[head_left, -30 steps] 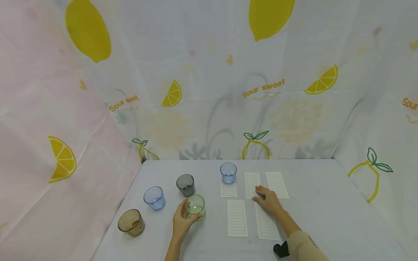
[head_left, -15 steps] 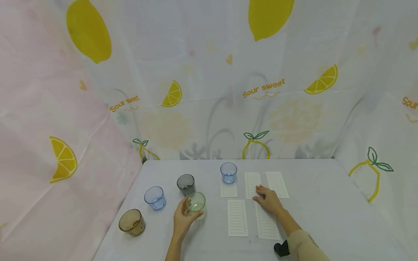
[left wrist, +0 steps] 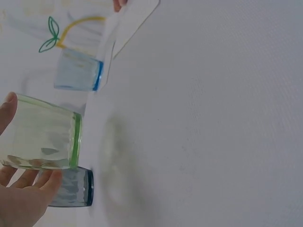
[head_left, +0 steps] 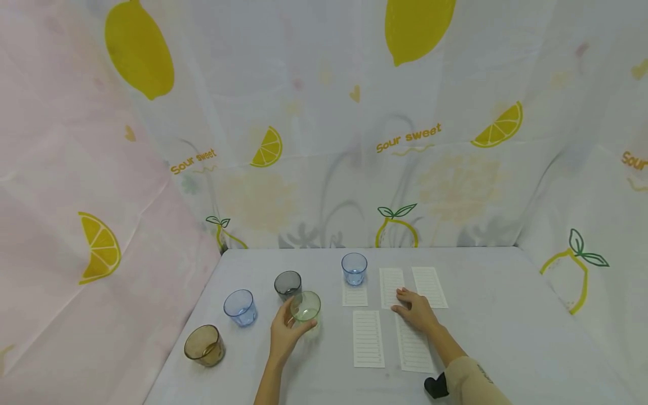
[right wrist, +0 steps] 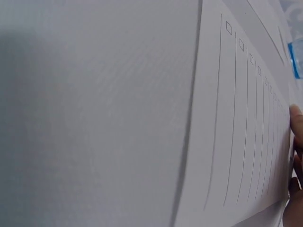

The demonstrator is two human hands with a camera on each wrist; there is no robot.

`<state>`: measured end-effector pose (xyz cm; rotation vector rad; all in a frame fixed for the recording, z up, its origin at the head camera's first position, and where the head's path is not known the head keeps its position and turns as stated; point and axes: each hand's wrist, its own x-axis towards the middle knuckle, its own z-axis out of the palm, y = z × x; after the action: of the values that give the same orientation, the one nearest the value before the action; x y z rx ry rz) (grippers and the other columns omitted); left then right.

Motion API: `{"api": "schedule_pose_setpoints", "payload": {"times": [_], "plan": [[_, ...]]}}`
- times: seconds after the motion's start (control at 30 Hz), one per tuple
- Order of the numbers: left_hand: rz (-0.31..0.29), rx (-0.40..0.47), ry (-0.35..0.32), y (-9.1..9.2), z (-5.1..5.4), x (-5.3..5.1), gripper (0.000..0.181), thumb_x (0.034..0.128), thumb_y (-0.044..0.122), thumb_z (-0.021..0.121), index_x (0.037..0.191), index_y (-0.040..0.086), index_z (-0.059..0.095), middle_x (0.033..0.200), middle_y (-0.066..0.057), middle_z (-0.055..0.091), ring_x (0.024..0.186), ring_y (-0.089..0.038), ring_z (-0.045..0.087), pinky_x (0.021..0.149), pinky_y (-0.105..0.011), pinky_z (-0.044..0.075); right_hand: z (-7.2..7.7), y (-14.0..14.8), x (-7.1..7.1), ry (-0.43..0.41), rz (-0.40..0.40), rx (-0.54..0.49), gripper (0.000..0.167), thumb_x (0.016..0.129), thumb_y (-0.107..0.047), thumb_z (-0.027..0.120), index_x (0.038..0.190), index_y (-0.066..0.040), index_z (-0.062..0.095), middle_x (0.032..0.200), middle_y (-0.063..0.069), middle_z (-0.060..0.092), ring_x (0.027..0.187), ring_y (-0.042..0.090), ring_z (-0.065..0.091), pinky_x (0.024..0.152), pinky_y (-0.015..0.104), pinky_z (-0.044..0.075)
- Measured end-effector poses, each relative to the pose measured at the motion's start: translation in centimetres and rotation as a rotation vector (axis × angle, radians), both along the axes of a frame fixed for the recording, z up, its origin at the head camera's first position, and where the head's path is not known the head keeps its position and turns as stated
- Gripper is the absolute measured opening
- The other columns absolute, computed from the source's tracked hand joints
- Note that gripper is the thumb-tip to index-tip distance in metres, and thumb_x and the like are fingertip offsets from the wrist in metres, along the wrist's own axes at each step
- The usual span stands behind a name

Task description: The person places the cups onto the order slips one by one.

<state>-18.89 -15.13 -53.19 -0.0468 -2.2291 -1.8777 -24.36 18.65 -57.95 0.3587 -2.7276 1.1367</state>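
Observation:
My left hand [head_left: 283,333] holds a pale green drinking glass [head_left: 306,306] between thumb and fingers. In the left wrist view the green glass [left wrist: 42,132] is upright and lifted off the table, its shadow on the cloth. Just behind it stands a grey glass [head_left: 286,283]. My right hand [head_left: 418,313] rests with loosely bent fingers where the middle back lined paper card [head_left: 390,284] meets the front right card [head_left: 416,350]. At the right wrist view's edge, the fingers [right wrist: 296,120] lie by the far end of a lined card [right wrist: 236,123]. Whether they press it cannot be told.
A blue glass [head_left: 354,271] stands on the back left card [head_left: 354,297]. More lined cards lie at back right [head_left: 430,287] and front left [head_left: 368,339]. Another blue glass [head_left: 240,308] and an amber glass [head_left: 205,346] stand on the table's left. Printed cloth walls enclose the table.
My left hand has raised the green glass and moved it slightly away from me, so it now overlaps the grey glass in the head view. The right hand has stayed in place.

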Motion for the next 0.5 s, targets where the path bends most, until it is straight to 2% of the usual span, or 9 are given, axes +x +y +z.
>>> {"api": "schedule_pose_setpoints", "payload": {"times": [0.17,0.4,0.5], "plan": [[-0.011,-0.002,0.010,0.5,0.6,-0.4,0.080,0.0685,0.005,0.083,0.135,-0.008,0.041,0.130,-0.030,0.049,0.120,-0.044,0.048,0.102,-0.052,0.038,-0.1,0.1,0.0,-0.003,0.001,-0.005,0.043,0.081,-0.015,0.073,0.111,0.013,0.061,0.123,0.023,0.058,0.120,0.039,0.050,0.101,0.049,0.038],[-0.043,0.033,-0.018,1.9,4.5,0.3,0.075,0.0694,-0.002,0.079,0.133,-0.013,0.040,0.129,-0.033,0.047,0.121,-0.047,0.045,0.103,-0.055,0.035,-0.2,0.1,-0.2,0.004,0.009,-0.009,0.044,0.080,-0.014,0.073,0.112,0.013,0.061,0.123,0.022,0.058,0.120,0.038,0.051,0.102,0.048,0.038],[-0.053,0.034,-0.006,2.3,4.9,0.1,0.074,0.0692,-0.004,0.079,0.132,-0.013,0.040,0.128,-0.034,0.047,0.120,-0.048,0.045,0.103,-0.056,0.035,-0.2,0.1,-0.2,0.006,0.009,-0.008,0.044,0.080,-0.014,0.074,0.112,0.012,0.061,0.123,0.022,0.058,0.120,0.038,0.051,0.102,0.048,0.038]]}}
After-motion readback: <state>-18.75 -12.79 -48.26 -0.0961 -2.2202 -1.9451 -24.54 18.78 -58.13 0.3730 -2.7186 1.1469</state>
